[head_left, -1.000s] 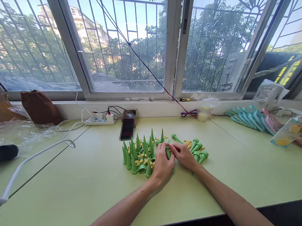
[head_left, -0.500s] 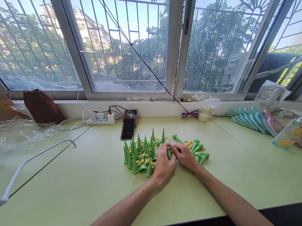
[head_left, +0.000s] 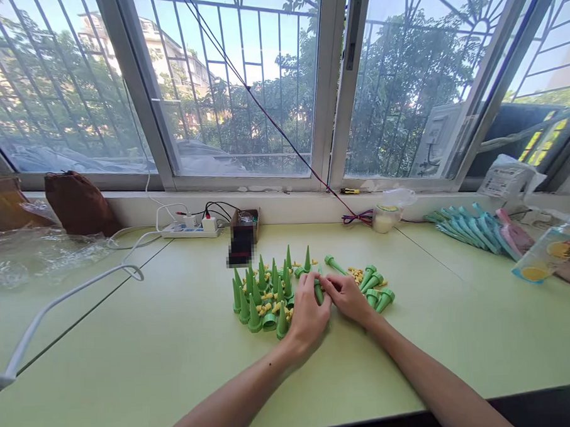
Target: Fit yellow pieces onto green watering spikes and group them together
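Between the curled fingers of my left hand (head_left: 309,316) is a green plastic watering spike (head_left: 319,293), only partly visible. My right hand (head_left: 350,297) meets it from the right, thumb and fingers pinched close to the spike; whatever they hold is hidden. To the left of my hands, several green spikes (head_left: 254,314) stand tip up, mixed with small yellow valves (head_left: 264,309). On the right, several more green spikes (head_left: 386,299) lie on their sides, close to a little pile of yellow valves (head_left: 357,274).
The pale green table (head_left: 144,358) runs up to the window sill. Toward the back are a power strip (head_left: 191,229), a small box (head_left: 253,220) and a lidded jar (head_left: 386,218). Blue-green plastic pieces (head_left: 474,225) and a bottle (head_left: 551,249) occupy the right; a white cable (head_left: 57,305) crosses the left.
Both hands stay together around the green spike with barely any finger movement. The whole view has shifted very slightly.
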A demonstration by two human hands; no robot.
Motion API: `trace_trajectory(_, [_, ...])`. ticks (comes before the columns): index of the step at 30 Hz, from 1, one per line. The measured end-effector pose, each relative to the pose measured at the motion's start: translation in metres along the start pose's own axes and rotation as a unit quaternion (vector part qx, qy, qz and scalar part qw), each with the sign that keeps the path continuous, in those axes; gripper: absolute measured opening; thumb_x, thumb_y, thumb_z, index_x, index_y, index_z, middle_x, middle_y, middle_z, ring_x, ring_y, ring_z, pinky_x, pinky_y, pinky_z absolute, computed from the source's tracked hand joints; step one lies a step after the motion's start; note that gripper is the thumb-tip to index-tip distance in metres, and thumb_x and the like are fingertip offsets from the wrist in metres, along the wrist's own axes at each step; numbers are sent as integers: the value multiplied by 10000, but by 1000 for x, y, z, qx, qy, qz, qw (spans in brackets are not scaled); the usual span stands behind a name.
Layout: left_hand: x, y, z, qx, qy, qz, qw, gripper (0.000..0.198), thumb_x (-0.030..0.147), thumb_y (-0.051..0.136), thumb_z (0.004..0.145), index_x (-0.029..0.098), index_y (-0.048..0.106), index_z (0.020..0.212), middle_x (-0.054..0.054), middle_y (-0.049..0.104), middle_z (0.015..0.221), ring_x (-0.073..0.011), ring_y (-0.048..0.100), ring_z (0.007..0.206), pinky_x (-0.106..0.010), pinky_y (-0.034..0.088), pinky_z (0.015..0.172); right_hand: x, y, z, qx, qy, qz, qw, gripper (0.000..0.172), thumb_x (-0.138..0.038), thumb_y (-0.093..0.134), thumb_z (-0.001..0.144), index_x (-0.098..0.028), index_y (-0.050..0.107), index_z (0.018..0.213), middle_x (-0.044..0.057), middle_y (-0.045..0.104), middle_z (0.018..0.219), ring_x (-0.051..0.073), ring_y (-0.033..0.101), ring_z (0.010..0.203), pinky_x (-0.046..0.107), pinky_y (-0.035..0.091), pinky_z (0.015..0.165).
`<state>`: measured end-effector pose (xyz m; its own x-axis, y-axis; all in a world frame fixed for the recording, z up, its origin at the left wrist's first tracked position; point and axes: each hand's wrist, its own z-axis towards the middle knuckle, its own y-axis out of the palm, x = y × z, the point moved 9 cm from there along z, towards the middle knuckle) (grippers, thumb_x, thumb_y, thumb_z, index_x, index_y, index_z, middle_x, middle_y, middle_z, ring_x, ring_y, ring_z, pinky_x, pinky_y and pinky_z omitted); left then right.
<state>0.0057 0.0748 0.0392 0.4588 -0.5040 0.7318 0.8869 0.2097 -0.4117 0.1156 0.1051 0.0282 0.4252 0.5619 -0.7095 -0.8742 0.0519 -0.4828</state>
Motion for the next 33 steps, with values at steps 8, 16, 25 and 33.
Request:
trace_trajectory(8, [2,-1,-1,8,10,1,1000,169,89,551,868,197,592,992,-53,612,964,-175,580,797,-317,481,734,-5,0,0,-10,-1,9,1000,546,-581,450,994,-201,456,602,-32,397,555,126,338,541,277,270,522])
trace_trajectory(16, [-2,1,0,-7,-6,1,1000,167,81,560,861,190,579,986,-57,600,975,-174,570,794,-301,464,709,-1,1,1,-8,5,4,1000,550,-594,437,991,-209,411,599,-34,371,556,129,322,545,284,257,530])
trace_trajectory(25, [-3,3,0,-14,-11,1,1000,160,80,556,862,188,575,978,-61,598,984,-177,571,804,-307,466,718,2,2,0,-12,8,6,1000,541,-581,429,998,-209,391,607,-38,346,567,126,307,550,284,252,534])
trace_trajectory(33, [-5,5,1,-29,-24,0,999,133,100,536,881,179,572,981,-69,591,993,-188,577,836,-314,473,725,5,3,0,-11,16,3,1000,558,-613,428,987,-209,379,605,-37,350,566,123,305,555,280,241,533])
